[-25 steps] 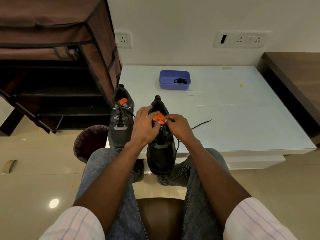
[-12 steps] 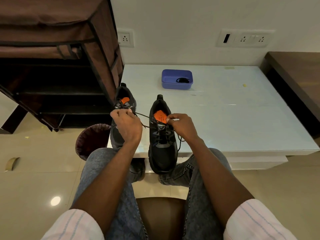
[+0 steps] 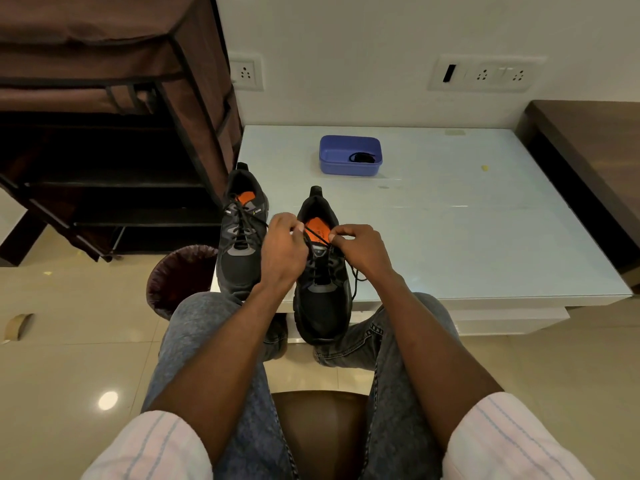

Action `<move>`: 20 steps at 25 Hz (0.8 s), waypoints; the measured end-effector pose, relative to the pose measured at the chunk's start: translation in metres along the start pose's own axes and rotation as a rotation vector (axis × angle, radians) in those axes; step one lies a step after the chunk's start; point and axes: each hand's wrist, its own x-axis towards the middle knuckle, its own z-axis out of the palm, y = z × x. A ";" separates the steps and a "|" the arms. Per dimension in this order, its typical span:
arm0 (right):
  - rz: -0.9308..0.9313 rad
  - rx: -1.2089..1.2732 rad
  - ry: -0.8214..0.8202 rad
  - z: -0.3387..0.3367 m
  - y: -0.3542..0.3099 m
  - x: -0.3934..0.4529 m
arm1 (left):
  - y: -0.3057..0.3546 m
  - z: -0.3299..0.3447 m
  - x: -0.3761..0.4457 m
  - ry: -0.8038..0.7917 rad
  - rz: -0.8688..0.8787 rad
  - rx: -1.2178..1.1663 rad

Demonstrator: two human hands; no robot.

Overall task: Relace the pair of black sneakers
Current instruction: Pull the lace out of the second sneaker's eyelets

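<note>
At the desk's (image 3: 485,237) near edge, toward six o'clock, the right sneaker (image 3: 320,271) stands with its toe overhanging, and the left sneaker (image 3: 240,244) sits just beside it at nine o'clock, already laced. Both hands work above the right sneaker's orange insole: the left hand (image 3: 282,252) and right hand (image 3: 360,251) each have their grip pinched on the black lace (image 3: 313,236) stretched between them. A blue box (image 3: 349,154) lies well apart at twelve o'clock.

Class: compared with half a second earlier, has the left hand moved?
Yes. The left hand has moved right, off the left sneaker, toward the right sneaker's orange insole.
</note>
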 end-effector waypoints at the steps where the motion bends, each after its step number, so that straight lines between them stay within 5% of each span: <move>1: 0.000 0.007 -0.002 0.000 0.001 0.001 | 0.002 -0.007 0.001 0.152 -0.083 -0.081; 4: 0.009 0.009 -0.012 0.000 0.004 0.004 | 0.009 -0.026 0.006 0.494 -0.356 -0.200; 6: 0.010 0.013 -0.016 0.000 0.006 0.004 | 0.009 -0.031 0.009 0.533 -0.467 -0.191; 11: 0.012 -0.008 -0.024 0.002 0.005 0.005 | 0.009 -0.015 -0.002 0.259 -0.159 0.401; 13: 0.006 -0.018 -0.020 0.003 0.004 0.004 | 0.011 -0.009 0.000 0.052 -0.085 0.309; 17: -0.022 -0.039 0.001 0.007 0.005 0.003 | 0.009 -0.004 -0.005 -0.265 -0.305 0.337; 20: -0.008 -0.026 0.013 0.004 0.007 0.007 | 0.010 -0.016 -0.005 -0.080 -0.433 0.342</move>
